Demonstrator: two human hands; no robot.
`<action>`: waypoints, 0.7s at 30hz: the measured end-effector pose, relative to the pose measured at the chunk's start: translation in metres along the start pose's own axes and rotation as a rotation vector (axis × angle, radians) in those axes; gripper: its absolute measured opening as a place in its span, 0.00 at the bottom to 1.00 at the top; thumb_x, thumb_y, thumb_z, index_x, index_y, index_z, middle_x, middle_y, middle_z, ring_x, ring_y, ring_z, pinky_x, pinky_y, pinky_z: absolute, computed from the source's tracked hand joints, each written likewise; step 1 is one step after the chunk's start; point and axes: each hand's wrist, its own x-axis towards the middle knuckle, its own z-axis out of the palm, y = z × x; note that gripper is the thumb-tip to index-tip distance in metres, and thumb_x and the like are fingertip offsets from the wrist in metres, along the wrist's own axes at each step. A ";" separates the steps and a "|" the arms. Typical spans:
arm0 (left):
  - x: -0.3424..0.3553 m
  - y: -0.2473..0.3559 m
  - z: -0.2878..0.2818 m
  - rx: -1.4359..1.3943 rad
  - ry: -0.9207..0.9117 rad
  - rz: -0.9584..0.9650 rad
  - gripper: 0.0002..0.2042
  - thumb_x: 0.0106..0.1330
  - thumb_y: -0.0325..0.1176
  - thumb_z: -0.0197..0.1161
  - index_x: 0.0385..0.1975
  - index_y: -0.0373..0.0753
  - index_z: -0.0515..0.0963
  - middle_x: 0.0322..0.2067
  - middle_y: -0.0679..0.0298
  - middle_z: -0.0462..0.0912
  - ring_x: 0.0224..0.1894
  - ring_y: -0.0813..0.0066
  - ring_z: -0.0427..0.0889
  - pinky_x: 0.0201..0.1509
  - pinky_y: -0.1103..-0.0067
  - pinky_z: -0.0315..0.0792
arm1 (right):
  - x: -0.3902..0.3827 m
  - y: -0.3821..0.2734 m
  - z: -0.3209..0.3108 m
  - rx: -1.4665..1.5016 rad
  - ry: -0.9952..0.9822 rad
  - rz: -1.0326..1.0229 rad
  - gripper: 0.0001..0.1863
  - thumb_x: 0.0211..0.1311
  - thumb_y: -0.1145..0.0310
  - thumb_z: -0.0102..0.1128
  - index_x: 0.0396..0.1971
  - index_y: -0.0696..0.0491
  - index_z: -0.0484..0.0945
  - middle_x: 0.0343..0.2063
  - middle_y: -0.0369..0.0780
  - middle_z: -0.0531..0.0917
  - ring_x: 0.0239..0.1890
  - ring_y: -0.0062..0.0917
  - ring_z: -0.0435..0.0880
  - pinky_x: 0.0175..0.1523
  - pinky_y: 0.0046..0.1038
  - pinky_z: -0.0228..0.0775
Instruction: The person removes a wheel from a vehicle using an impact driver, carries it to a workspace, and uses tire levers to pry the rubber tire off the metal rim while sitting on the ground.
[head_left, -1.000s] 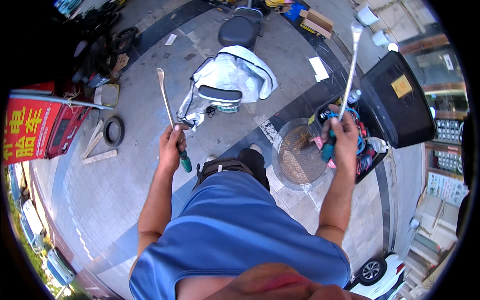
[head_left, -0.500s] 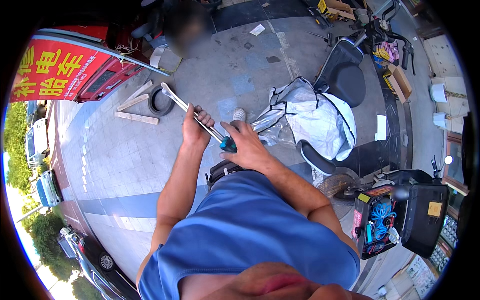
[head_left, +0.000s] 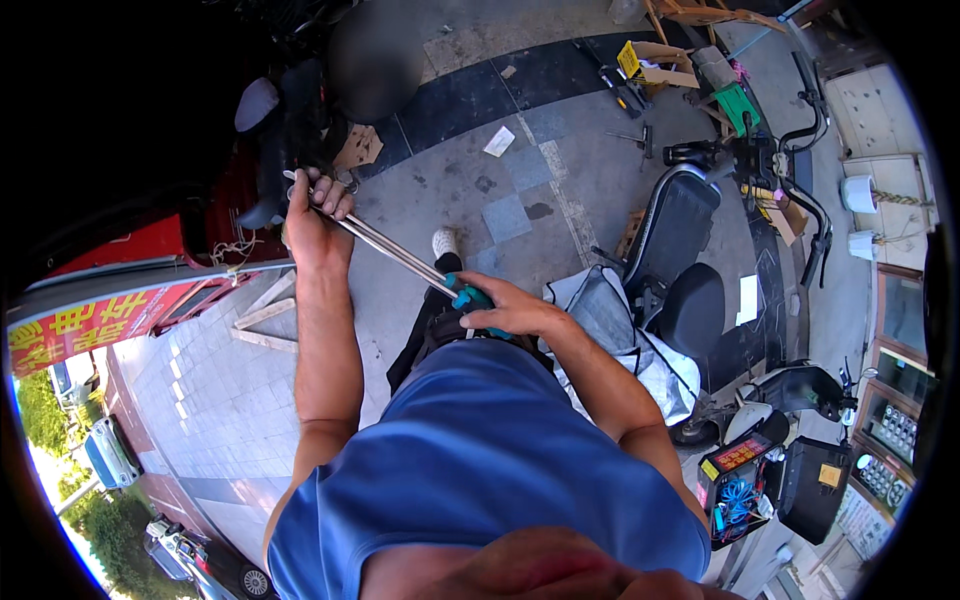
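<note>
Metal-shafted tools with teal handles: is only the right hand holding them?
No, the left hand grips the metal shafts while the right hand holds the teal handles.

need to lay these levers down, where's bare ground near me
Bare light paving lies left of your left forearm, nearer you than the wooden strips; grey floor also shows between the white shoe and the white paper sheet. Your right is crowded: scooter, silver cover, open black case.
</note>
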 end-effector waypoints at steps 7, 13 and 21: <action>0.288 -0.008 0.036 0.100 0.131 -0.018 0.13 0.80 0.42 0.48 0.47 0.40 0.74 0.24 0.72 0.64 0.23 0.82 0.62 0.27 0.80 0.59 | 0.136 -0.094 -0.159 -0.194 0.362 -0.222 0.48 0.45 0.74 0.66 0.72 0.53 0.61 0.67 0.49 0.68 0.71 0.40 0.65 0.73 0.32 0.57; 0.519 -0.032 0.125 0.427 0.274 -0.009 0.20 0.80 0.46 0.44 0.66 0.48 0.66 0.37 0.65 0.82 0.29 0.74 0.76 0.34 0.74 0.72 | 0.229 -0.192 -0.311 -0.009 0.450 -0.118 0.42 0.48 0.82 0.58 0.70 0.53 0.67 0.55 0.44 0.79 0.57 0.36 0.79 0.63 0.31 0.69; 0.837 -0.028 0.160 -0.034 0.197 -0.151 0.25 0.80 0.53 0.35 0.42 0.38 0.74 0.31 0.61 0.71 0.30 0.69 0.69 0.35 0.73 0.69 | 0.413 -0.281 -0.590 0.465 0.235 -0.001 0.39 0.46 0.79 0.57 0.66 0.61 0.70 0.41 0.41 0.84 0.39 0.25 0.84 0.48 0.26 0.77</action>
